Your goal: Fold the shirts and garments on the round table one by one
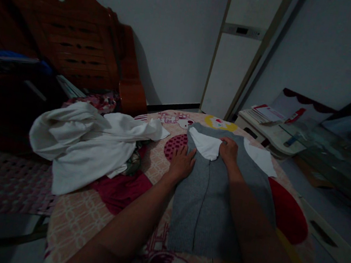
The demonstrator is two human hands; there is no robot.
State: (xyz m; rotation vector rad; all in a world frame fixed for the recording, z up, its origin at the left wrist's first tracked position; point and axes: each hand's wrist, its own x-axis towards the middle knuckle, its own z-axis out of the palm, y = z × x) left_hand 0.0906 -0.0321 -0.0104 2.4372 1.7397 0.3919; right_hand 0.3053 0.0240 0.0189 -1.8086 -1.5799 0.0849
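A grey knit top (pixel 189 203) with white sleeves lies on the round table, a seam line running down its front. One white sleeve (pixel 205 143) is laid across the upper part of the grey knit. The other white sleeve (pixel 260 158) sticks out to the right. My right hand (pixel 229 150) has its fingers closed at the end of the folded-in sleeve, seeming to pinch its edge. Against the left edge of the top, my left hand (pixel 182 162) rests with its fingers spread, holding nothing.
A patterned cloth (pixel 71 225) covers the table. Left on it are a rumpled white garment (pixel 95 142) and a dark red cloth (pixel 124 189). A wooden bench (pixel 73 43) stands behind at left, a tall white cabinet-like unit (pixel 233 70) at the back. Papers (pixel 266 113) lie on a low stand at right.
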